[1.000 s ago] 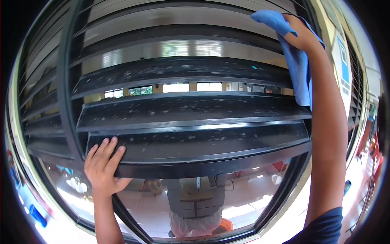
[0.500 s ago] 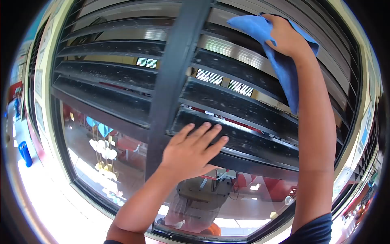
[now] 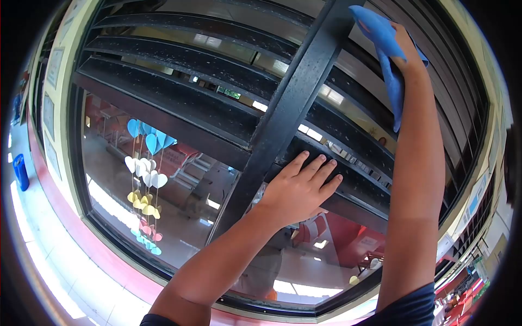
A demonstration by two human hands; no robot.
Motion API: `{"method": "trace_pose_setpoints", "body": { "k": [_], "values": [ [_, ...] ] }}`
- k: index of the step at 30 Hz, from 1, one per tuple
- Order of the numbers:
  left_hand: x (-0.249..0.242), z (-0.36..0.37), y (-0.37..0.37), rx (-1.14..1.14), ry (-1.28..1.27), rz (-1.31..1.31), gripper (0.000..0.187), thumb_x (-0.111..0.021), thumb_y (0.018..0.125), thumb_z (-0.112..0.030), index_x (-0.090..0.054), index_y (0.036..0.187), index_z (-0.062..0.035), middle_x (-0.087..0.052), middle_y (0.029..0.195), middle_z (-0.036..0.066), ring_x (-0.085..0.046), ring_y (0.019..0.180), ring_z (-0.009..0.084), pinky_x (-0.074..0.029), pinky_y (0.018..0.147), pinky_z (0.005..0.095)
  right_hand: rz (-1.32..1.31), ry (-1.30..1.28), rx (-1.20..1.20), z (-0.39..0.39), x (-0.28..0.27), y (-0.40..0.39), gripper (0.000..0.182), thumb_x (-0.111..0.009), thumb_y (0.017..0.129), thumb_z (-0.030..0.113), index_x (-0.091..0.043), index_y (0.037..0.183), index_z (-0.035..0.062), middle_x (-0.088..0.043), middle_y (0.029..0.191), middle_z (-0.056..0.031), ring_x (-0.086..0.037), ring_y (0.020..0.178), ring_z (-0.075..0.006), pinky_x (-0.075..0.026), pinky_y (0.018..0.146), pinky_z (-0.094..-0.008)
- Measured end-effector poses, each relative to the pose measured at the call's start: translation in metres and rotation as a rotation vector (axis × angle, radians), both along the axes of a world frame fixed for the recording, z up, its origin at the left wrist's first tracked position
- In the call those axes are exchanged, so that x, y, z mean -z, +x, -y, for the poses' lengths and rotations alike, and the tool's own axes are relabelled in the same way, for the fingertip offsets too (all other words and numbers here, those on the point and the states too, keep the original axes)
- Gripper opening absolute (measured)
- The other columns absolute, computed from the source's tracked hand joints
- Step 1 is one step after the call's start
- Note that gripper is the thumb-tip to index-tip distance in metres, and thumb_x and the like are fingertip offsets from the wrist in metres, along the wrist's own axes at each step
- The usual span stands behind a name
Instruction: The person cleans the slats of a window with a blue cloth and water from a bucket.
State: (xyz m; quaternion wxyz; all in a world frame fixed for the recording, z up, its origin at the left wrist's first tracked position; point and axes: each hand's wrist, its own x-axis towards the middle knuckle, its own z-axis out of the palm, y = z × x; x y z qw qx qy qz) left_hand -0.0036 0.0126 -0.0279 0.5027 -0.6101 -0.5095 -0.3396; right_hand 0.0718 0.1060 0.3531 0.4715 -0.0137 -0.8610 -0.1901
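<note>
A blue cloth (image 3: 387, 41) is in my right hand (image 3: 406, 50), raised against the upper slats on the right side of a dark louvered window. The cloth drapes down beside my wrist and hides part of the fingers. My left hand (image 3: 304, 187) lies with fingers spread on the lowest dark slat (image 3: 353, 182), just right of the thick black centre post (image 3: 296, 89). White specks and dust mark the slats (image 3: 179, 95) on the left side.
Behind the lower glass hang strings of paper hearts (image 3: 152, 141) in blue, white, yellow and pink. Red furniture (image 3: 359, 244) shows inside. A blue bin (image 3: 20, 172) stands on the walkway at the far left. Papers (image 3: 473, 198) are fixed to the wall at right.
The view has tilted and shifted left, so more of the hanging hearts shows. My right hand still holds the cloth at the upper slats; my left hand stays spread on the lowest slat.
</note>
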Motion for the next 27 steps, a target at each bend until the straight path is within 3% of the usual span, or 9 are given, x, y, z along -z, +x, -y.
{"method": "trace_pose_setpoints", "body": {
  "k": [4,6,13,14,17,21,22,25,27],
  "values": [
    [-0.001,0.002,0.0,-0.001,0.007,0.002,0.072,-0.079,0.078,-0.052,-0.06,0.142,-0.0246,-0.056,0.151,0.005,-0.053,0.139,0.0229,-0.033,0.121,0.0487,-0.144,0.104,0.17,0.05,0.057,-0.002,0.057,-0.064,0.095,0.047,-0.069,0.127,0.0004,-0.072,0.122,-0.0215,-0.067,0.118,-0.0343,-0.049,0.103,-0.0397],
    [-0.001,0.001,-0.001,0.0,-0.003,-0.008,0.072,-0.079,0.078,-0.052,-0.061,0.142,-0.0241,-0.056,0.151,0.005,-0.053,0.139,0.023,-0.033,0.121,0.0486,-0.153,0.093,0.289,0.009,0.019,-0.027,0.062,-0.061,0.095,0.052,-0.067,0.134,0.0044,-0.072,0.123,-0.0152,-0.066,0.118,-0.0264,-0.046,0.105,-0.0365],
    [0.0,-0.001,-0.001,0.004,0.029,-0.001,0.073,-0.08,0.075,-0.053,-0.062,0.14,-0.0257,-0.06,0.148,0.003,-0.055,0.138,0.0217,-0.034,0.12,0.0477,0.01,0.058,0.056,-0.04,-0.025,-0.01,0.069,-0.077,0.078,0.039,-0.063,0.14,0.0119,-0.07,0.125,-0.0151,-0.064,0.119,-0.0256,-0.048,0.102,-0.0399],
    [-0.001,0.0,0.0,-0.009,0.034,0.0,0.073,-0.081,0.073,-0.053,-0.063,0.139,-0.0271,-0.06,0.147,0.002,-0.055,0.137,0.0211,-0.034,0.12,0.0475,-0.299,0.154,0.135,-0.016,0.018,-0.009,0.044,-0.066,0.097,0.029,-0.069,0.128,-0.0014,-0.07,0.127,-0.023,-0.068,0.116,-0.035,-0.049,0.102,-0.0388],
    [-0.002,0.001,0.002,-0.05,0.036,-0.002,0.074,-0.082,0.071,-0.055,-0.063,0.139,-0.0308,-0.06,0.147,0.0,-0.056,0.137,0.019,-0.033,0.12,0.0465,0.065,-0.271,-0.101,0.06,0.064,0.021,0.042,-0.066,0.095,0.015,-0.066,0.133,-0.0014,-0.066,0.136,-0.0216,-0.063,0.125,-0.0338,-0.046,0.108,-0.0377],
    [-0.001,-0.001,0.003,-0.059,0.012,0.013,0.073,-0.08,0.073,-0.059,-0.063,0.139,-0.0323,-0.06,0.148,-0.002,-0.056,0.137,0.0186,-0.032,0.121,0.0458,-0.122,0.202,0.152,0.057,0.098,0.046,0.05,-0.069,0.09,0.008,-0.061,0.139,-0.0004,-0.063,0.14,-0.0211,-0.057,0.133,-0.0359,-0.041,0.114,-0.0405],
    [-0.001,-0.001,0.003,-0.062,0.007,0.015,0.074,-0.08,0.073,-0.059,-0.062,0.14,-0.0326,-0.059,0.149,-0.002,-0.055,0.137,0.0185,-0.032,0.121,0.0455,-0.243,0.479,0.343,0.054,0.104,0.052,0.067,-0.068,0.091,0.009,-0.046,0.154,0.0084,-0.049,0.155,-0.0204,-0.047,0.142,-0.0367,-0.035,0.119,-0.0414],
    [-0.003,0.001,0.003,-0.08,0.006,-0.002,0.075,-0.08,0.073,-0.058,-0.061,0.141,-0.0327,-0.058,0.149,-0.001,-0.054,0.138,0.0186,-0.032,0.121,0.0452,-0.396,0.648,-0.037,0.043,0.107,0.052,0.086,-0.07,0.09,0.015,-0.027,0.164,0.0162,-0.033,0.165,-0.0212,-0.036,0.15,-0.0376,-0.027,0.123,-0.0425],
    [-0.002,0.0,0.002,-0.071,0.003,-0.006,0.075,-0.08,0.074,-0.057,-0.059,0.142,-0.0319,-0.057,0.15,-0.001,-0.054,0.139,0.0187,-0.032,0.121,0.0453,-0.302,0.353,0.195,0.045,0.09,0.045,0.103,-0.072,0.09,0.027,-0.006,0.167,0.0125,-0.028,0.165,-0.025,-0.033,0.151,-0.0367,-0.025,0.124,-0.0426]
  ]
}}
